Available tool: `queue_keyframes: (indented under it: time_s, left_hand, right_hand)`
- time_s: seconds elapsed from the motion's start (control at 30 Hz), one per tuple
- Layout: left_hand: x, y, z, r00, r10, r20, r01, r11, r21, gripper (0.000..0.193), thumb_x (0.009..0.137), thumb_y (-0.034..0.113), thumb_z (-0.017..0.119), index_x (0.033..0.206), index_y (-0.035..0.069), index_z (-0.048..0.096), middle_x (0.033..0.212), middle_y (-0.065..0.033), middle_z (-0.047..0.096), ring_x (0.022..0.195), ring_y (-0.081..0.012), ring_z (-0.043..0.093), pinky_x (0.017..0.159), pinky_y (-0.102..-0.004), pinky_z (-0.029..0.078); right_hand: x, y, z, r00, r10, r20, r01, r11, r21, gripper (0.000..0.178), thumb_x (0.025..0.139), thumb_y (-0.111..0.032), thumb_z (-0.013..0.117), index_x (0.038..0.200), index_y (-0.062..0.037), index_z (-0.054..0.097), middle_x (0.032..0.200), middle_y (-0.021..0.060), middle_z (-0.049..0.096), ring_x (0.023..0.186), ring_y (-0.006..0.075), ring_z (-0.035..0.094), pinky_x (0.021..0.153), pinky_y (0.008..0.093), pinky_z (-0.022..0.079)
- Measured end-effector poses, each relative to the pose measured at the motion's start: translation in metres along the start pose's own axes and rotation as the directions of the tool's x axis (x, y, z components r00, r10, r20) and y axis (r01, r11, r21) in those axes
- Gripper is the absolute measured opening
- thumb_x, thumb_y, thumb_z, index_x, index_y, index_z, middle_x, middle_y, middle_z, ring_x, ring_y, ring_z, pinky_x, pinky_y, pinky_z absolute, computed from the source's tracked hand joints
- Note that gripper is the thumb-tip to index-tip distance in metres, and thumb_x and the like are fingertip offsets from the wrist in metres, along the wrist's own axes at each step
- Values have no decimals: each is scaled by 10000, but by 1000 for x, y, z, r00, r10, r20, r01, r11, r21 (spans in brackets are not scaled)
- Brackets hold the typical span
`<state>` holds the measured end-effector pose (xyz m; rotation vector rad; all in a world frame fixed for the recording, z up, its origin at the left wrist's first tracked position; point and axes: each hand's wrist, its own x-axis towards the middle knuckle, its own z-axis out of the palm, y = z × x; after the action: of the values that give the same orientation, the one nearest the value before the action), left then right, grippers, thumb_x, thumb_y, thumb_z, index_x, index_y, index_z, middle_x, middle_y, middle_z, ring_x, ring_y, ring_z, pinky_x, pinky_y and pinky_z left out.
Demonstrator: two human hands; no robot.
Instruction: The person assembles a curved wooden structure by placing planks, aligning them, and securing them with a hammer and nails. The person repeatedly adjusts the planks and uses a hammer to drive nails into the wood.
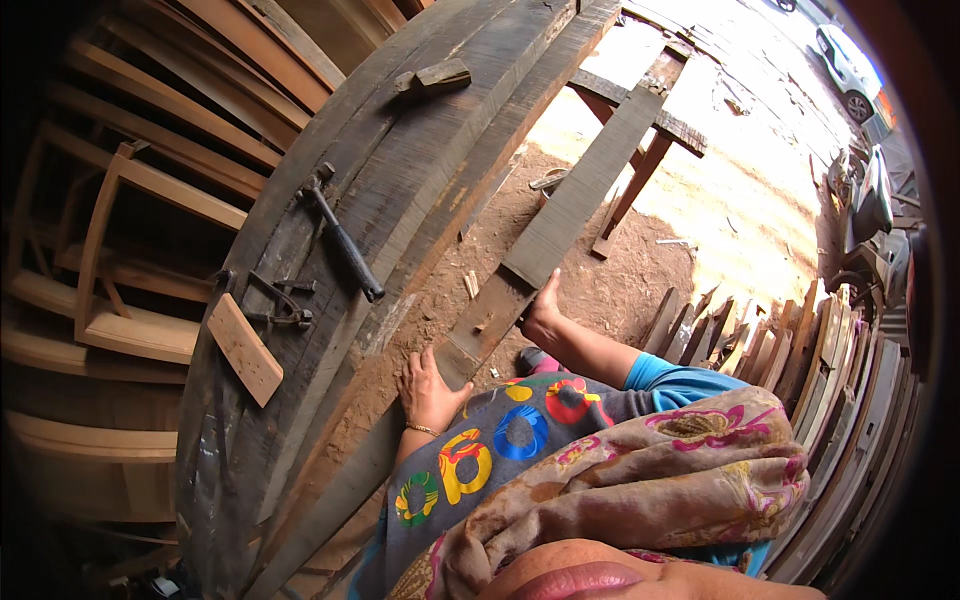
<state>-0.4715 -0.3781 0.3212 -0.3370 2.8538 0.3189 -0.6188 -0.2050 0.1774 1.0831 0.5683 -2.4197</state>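
Note:
A long grey wooden plank (578, 200) runs slantwise from a wooden trestle to my body, with a darker, lower patch of wood (487, 318) near my hands. My left hand (430, 392), a bracelet at the wrist, lies on the plank's near part with fingers spread. Farther along, my right hand (543, 308) grips the plank's right edge; its fingers are partly hidden by the wood. On the dark timber workbench to the left lie a hammer (343, 238), a metal clamp (285, 303), a light wood offcut (244, 348) and small wood blocks (433, 78).
The thick dark workbench (420, 150) stands along my left. Behind it are stacked chair frames and boards (150, 190). The trestle (640, 160) stands ahead on a dirt floor (650, 265). Upright wood strips (830, 390) line the right, and a white car (845, 70) stands far off.

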Motion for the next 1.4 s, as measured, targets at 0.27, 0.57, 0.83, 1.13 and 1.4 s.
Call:
queue_keyframes:
  time_s: [0.27, 0.57, 0.83, 1.13, 1.4]
  left_hand:
    - [11, -9, -3, 1000, -1, -15, -1, 988, -156, 886, 539, 381, 880, 1274, 92, 477, 1166, -135, 505, 1128, -329, 499, 959, -446, 406]
    - [44, -32, -25, 990, -27, -141, 19, 998, -63, 849, 520, 310, 890, 1231, 64, 496, 1155, -162, 507, 1123, -336, 498, 953, -430, 424]
    - [35, -44, -45, 948, -149, -283, 174, 983, 64, 1142, 537, 441, 885, 1443, 76, 293, 1459, -269, 158, 1364, -466, 116, 1110, -550, 206]
    - [-3, -64, -6, 950, -198, -239, 185, 980, -76, 1215, 601, 549, 816, 1519, 167, 119, 1519, -295, -26, 1398, -514, -76, 1060, -697, 83]
    - [-64, -138, -15, 917, -175, -358, 124, 979, -160, 1188, 630, 600, 775, 1525, 165, 126, 1521, -289, -19, 1395, -530, -38, 1041, -709, 116]
  right_hand:
    - [-21, -5, 37, 996, -17, -83, 35, 976, 216, 1024, 771, -865, 273, 1440, -95, 365, 1475, 131, 386, 1321, 361, 395, 1118, 495, 277]
    - [18, 11, 83, 982, 132, 131, -130, 991, -25, 1081, 747, -891, 240, 1485, -102, 285, 1553, 96, 239, 1413, 334, 241, 1159, 466, 179]
    - [38, 18, 104, 965, 140, 221, -131, 990, -55, 1046, 782, -865, 196, 1484, -94, 269, 1549, 121, 241, 1403, 330, 259, 1151, 483, 195]
    - [55, -14, 58, 986, -161, -44, 110, 826, -553, 927, 806, -792, 416, 1419, -100, 341, 1333, 138, 461, 1190, 303, 427, 989, 484, 328]
    - [-35, -8, 64, 574, -733, 364, 776, 346, -527, 542, 998, -396, 422, 1409, -49, 359, 1366, 148, 453, 1298, 265, 382, 1089, 412, 254]
